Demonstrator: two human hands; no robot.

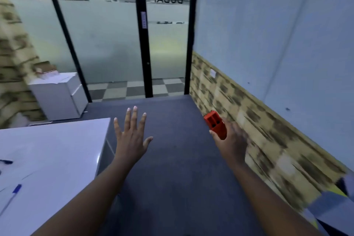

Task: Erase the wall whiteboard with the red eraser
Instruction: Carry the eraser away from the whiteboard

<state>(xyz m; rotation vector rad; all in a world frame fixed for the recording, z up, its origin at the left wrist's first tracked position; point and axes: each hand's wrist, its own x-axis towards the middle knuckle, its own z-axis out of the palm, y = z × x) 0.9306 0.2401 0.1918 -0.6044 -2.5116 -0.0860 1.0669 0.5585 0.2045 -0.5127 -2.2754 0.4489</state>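
The wall whiteboard (277, 30) fills the upper right, a large pale glossy panel above a brick-pattern strip, with a few small dark specks on it. My right hand (232, 137) grips the red eraser (215, 123) low in front of that wall, below the board's bottom edge and apart from it. My left hand (131, 134) is held out over the grey floor with its fingers spread straight, holding nothing.
A white table (51, 161) at the lower left carries blue pens (16, 189). A small white cabinet (57, 96) stands by the frosted glass partition (107, 40) with black frames. Grey carpet (172, 178) lies between table and wall.
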